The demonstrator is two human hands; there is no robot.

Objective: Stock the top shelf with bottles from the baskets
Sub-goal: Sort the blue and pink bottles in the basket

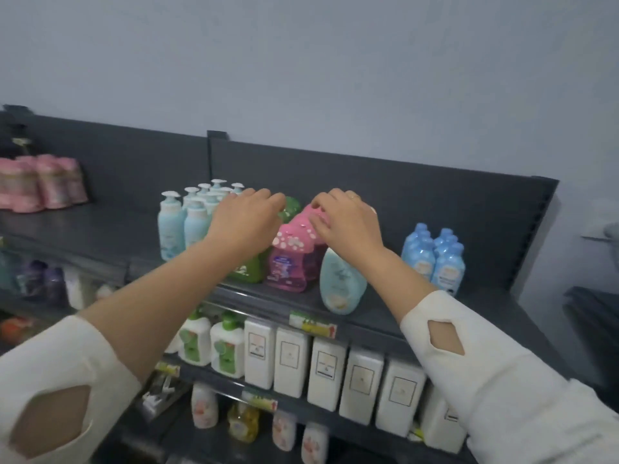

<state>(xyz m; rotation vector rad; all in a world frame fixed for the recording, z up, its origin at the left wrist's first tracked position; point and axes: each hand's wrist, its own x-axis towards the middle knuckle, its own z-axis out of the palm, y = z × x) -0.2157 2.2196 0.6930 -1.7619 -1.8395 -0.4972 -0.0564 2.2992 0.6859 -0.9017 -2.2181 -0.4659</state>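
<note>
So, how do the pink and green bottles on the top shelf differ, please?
The pink bottles are magenta with white-spotted tops; the green bottles are green, mostly hidden behind the forearm. The right hand pinches a pink top; the left hand curls over a green one. Both stand upright on the top shelf.

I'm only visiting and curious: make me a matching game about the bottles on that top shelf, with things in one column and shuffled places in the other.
Things:
1. pump bottles
2. green bottles
3. pink bottles
4. blue bottles

Places:
A. top gripped by the right hand
B. far right, apart from both hands
C. beneath the left hand
D. just left of the left hand

Pairs: 1-D, 2-C, 3-A, 4-B
</note>
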